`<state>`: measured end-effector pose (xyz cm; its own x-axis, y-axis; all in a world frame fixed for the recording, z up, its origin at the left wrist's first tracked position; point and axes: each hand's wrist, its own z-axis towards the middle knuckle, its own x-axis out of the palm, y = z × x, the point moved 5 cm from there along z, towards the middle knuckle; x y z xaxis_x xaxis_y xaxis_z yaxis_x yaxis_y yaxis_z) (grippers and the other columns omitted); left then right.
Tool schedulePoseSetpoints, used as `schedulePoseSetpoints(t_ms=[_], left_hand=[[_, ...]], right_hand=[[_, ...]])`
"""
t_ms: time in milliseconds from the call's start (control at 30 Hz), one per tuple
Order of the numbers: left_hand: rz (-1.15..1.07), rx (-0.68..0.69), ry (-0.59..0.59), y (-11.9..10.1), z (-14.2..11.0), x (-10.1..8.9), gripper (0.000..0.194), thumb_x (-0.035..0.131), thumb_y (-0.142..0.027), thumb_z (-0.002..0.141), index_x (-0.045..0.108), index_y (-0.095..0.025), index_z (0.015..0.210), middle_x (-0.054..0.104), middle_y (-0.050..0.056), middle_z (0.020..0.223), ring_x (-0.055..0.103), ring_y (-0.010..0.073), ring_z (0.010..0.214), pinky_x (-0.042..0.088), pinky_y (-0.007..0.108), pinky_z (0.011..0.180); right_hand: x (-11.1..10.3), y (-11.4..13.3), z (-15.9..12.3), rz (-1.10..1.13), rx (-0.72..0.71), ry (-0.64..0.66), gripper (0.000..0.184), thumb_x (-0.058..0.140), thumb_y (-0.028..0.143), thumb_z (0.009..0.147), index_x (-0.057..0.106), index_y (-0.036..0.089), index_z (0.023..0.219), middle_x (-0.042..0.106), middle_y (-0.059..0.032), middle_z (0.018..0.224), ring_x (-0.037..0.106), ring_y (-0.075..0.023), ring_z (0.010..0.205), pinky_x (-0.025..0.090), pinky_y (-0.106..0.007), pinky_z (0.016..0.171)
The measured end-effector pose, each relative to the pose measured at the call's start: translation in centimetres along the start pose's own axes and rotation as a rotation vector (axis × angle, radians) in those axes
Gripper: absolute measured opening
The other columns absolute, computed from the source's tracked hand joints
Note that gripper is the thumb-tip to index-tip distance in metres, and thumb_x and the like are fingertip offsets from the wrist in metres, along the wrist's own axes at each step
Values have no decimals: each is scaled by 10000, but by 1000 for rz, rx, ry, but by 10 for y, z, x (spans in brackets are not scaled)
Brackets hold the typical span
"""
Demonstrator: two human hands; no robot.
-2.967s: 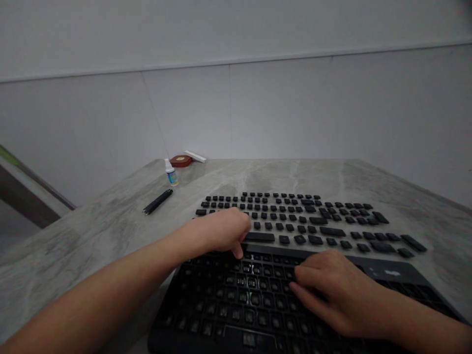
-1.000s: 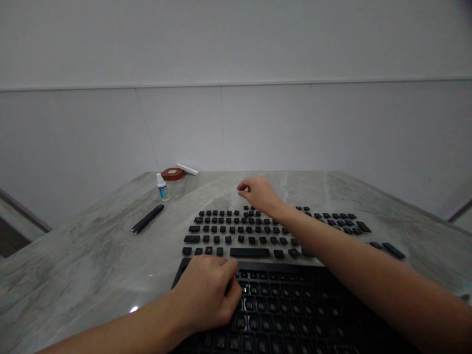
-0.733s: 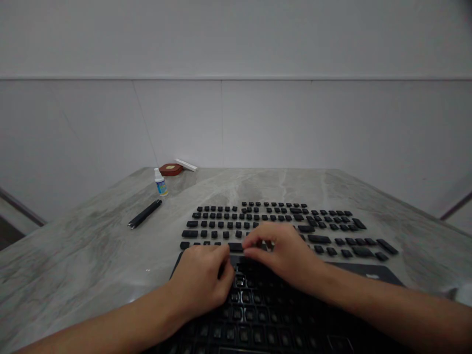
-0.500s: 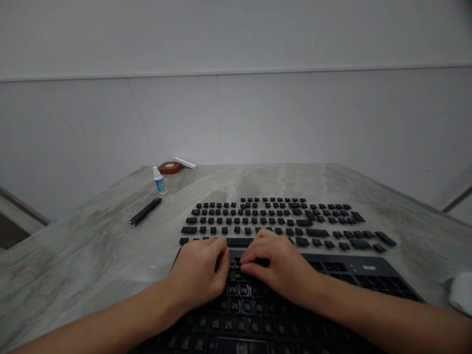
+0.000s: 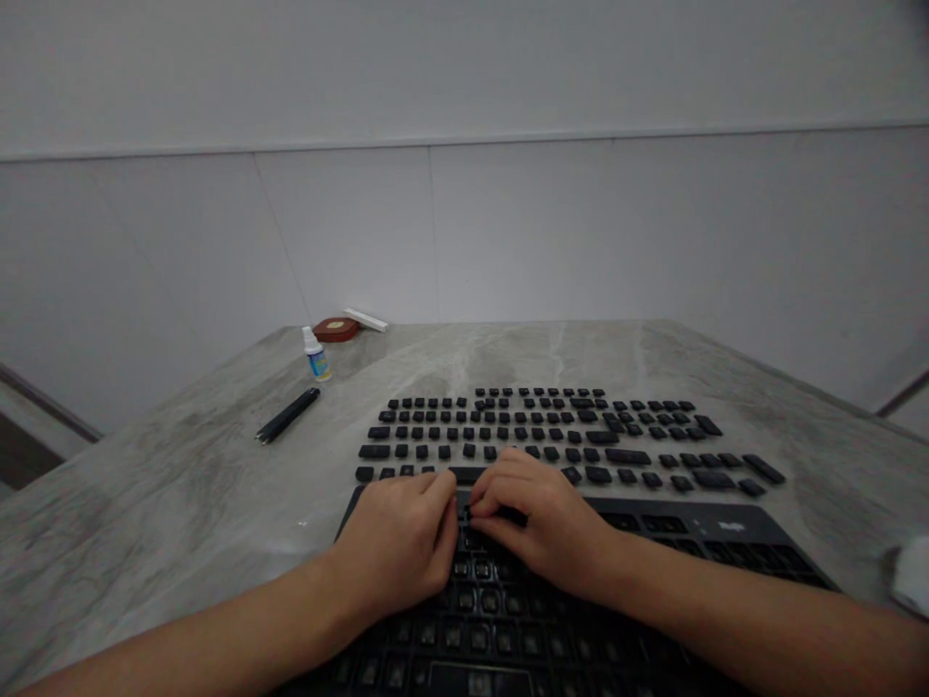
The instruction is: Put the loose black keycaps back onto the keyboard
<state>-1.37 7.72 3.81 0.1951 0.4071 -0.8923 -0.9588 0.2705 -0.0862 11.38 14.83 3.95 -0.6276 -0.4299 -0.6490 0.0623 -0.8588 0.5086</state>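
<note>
Keyboard [image 5: 490, 600] lying before us, visible sockets showing no caps; ones under hands we cannot tell. Caps [image 5: 520, 418] sitting off, spread in rows just beyond keyboard on table [image 5: 181, 503]; we are judging little, if any, of keyboard as capped. Right hand [image 5: 541, 508] hovering over keyboard's far rows, thumb and forefinger nearly meeting; whether pinching cap, we cannot tell. Left hand [image 5: 403, 532] resting over keyboard's far left, fingers curling inward, grip hidden.

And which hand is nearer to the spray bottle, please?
Left: the left hand is toward the camera and right of the spray bottle; the right hand is farther right.
</note>
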Motion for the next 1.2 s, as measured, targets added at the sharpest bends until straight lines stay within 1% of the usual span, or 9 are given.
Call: schedulePoseSetpoints(t_ms=[133, 200, 300, 533, 733, 867, 1000, 1200], left_hand=[[16, 10, 2, -1, -2, 0, 148, 400, -180, 898, 488, -203, 782, 593, 22, 645, 576, 203, 523, 362, 300, 488], [20, 15, 1, -1, -2, 0, 148, 399, -185, 902, 487, -204, 784, 595, 19, 648, 577, 199, 524, 366, 298, 489], [28, 18, -5, 0, -2, 1, 151, 395, -189, 906, 487, -203, 787, 595, 19, 648, 580, 199, 526, 369, 299, 488], [31, 21, 4, 0, -2, 2, 143, 402, -191, 899, 489, -203, 786, 592, 16, 646, 585, 205, 531, 373, 309, 488], [28, 23, 7, 1, -1, 2, 146, 399, -191, 903, 492, -203, 791, 594, 15, 648, 586, 204, 532, 373, 311, 490], [25, 20, 5, 1, -1, 2, 151, 401, -184, 900, 488, -202, 778, 589, 16, 637, 581, 199, 527, 367, 304, 490], [17, 19, 5, 1, -1, 1, 158, 399, -185, 903, 488, -200, 772, 589, 18, 635, 581, 198, 527, 367, 302, 493], [-10, -5, -7, 1, 0, -2, 176, 398, -188, 903, 473, -202, 744, 576, 14, 606, 558, 185, 493, 354, 292, 480]], right_hand=[[2, -4, 6, -11, 20, 15, 118, 720, 70, 810, 665, 151, 745, 707, -18, 815, 572, -166, 808, 455, -322, 795], [1, -3, 6, -14, 19, 28, 99, 697, 64, 817, 694, 152, 772, 712, -28, 840, 576, -175, 834, 461, -329, 801], [-2, 0, 3, -39, 14, 42, 126, 646, 56, 833, 726, 155, 833, 709, -43, 885, 572, -187, 866, 465, -340, 803], [-4, 0, 0, -46, 17, 39, 134, 618, 55, 835, 721, 140, 831, 683, -57, 870, 564, -187, 863, 468, -334, 789], [-4, 5, 1, -67, -2, 89, 145, 617, 72, 830, 742, 143, 850, 676, -70, 885, 554, -204, 863, 463, -352, 771], [-3, 4, 1, -62, -22, 47, 142, 616, 56, 829, 732, 135, 849, 687, -64, 857, 561, -196, 847, 462, -346, 773], [-3, 3, 0, -33, -67, 6, 129, 613, 59, 846, 704, 133, 795, 697, -54, 822, 561, -178, 801, 460, -335, 758], [-5, 2, 1, -19, -15, 12, 119, 644, 69, 833, 702, 153, 772, 718, -39, 842, 559, -182, 809, 463, -342, 765]])
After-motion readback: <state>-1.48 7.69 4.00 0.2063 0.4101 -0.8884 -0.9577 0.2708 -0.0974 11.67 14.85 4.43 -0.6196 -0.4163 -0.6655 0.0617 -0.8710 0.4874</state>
